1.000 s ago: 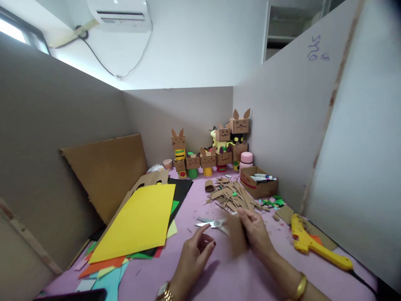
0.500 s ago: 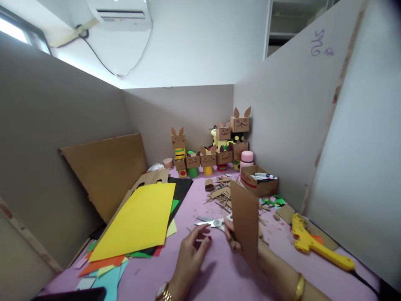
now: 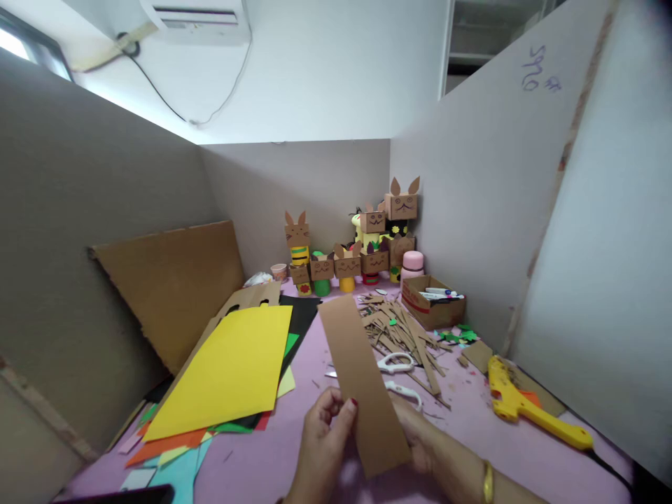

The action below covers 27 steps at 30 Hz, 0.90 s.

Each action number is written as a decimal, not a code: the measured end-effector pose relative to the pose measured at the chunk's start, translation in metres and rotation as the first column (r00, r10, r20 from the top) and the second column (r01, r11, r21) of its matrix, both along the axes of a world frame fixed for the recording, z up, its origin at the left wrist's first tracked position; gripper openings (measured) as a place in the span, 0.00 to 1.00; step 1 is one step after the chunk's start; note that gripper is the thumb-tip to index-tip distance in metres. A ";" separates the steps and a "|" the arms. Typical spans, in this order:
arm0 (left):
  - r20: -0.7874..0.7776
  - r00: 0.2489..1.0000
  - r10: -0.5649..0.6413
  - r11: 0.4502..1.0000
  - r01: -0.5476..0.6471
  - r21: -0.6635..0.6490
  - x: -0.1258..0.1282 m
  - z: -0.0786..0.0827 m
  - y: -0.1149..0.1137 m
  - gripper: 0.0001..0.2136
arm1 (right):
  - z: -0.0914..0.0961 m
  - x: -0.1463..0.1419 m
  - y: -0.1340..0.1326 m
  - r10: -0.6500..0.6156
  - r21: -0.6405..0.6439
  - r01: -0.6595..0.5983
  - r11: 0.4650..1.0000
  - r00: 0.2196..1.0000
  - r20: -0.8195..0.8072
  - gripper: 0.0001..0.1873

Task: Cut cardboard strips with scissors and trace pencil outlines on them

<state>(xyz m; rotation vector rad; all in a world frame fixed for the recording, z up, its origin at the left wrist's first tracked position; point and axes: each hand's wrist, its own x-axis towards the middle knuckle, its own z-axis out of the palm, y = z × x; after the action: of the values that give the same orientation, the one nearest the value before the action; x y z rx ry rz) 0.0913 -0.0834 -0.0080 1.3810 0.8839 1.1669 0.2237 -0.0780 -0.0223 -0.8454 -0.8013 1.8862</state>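
A long brown cardboard strip (image 3: 362,392) stands tilted in front of me, its top leaning left. My left hand (image 3: 328,427) pinches its left edge, thumb on the near face. At the lower right edge my right hand (image 3: 417,434) holds the strip from behind, its fingers hidden by the cardboard. White-handled scissors (image 3: 396,364) lie on the table behind the strip, which covers their middle. Past them spreads a heap of narrow cardboard offcuts (image 3: 404,329).
Yellow card (image 3: 225,364) and coloured paper (image 3: 183,469) lie left. A yellow glue gun (image 3: 535,413) rests at right, near a cardboard box (image 3: 431,311) of pens. Cardboard animal figures (image 3: 347,264) and a pink bottle (image 3: 413,264) stand at the back. Grey partitions (image 3: 294,182) surround the table.
The cardboard strip has turned from nearly edge-on to face me and moved left. My left hand, empty before, now grips its edge. The scissors' handles have come into view.
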 end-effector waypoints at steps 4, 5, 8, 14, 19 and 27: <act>0.039 0.997 0.069 0.998 -0.068 -0.012 -0.011 0.003 0.010 0.12 | 0.010 0.009 -0.002 -0.146 0.216 0.130 0.968 0.988 0.059 0.22; 0.044 0.996 0.075 0.997 -0.074 -0.018 -0.013 0.003 0.012 0.12 | 0.011 0.011 -0.002 -0.157 0.277 0.129 0.952 0.984 0.081 0.23; 0.062 0.994 0.091 0.996 -0.089 -0.025 -0.016 0.001 0.014 0.12 | 0.009 0.013 -0.001 -0.141 0.377 0.088 0.922 0.983 0.117 0.22; 0.088 0.986 0.142 0.990 -0.142 -0.001 -0.018 0.000 0.017 0.14 | -0.001 0.009 0.001 -0.059 0.439 -0.031 0.898 0.980 0.189 0.24; 0.081 0.980 0.179 0.982 -0.183 0.041 -0.021 -0.001 0.019 0.15 | -0.004 0.009 -0.001 -0.049 0.434 -0.069 0.898 0.965 0.256 0.23; 0.039 0.995 0.088 0.990 -0.092 0.109 -0.012 -0.010 0.014 0.15 | 0.001 0.012 0.005 -0.198 0.488 0.073 0.870 0.958 0.209 0.23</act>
<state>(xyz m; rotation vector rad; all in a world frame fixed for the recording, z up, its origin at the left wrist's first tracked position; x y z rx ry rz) 0.0792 -0.0690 -0.0178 1.4180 0.8758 1.3213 0.2360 -0.0729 -0.0208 -0.8072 -1.2671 1.3775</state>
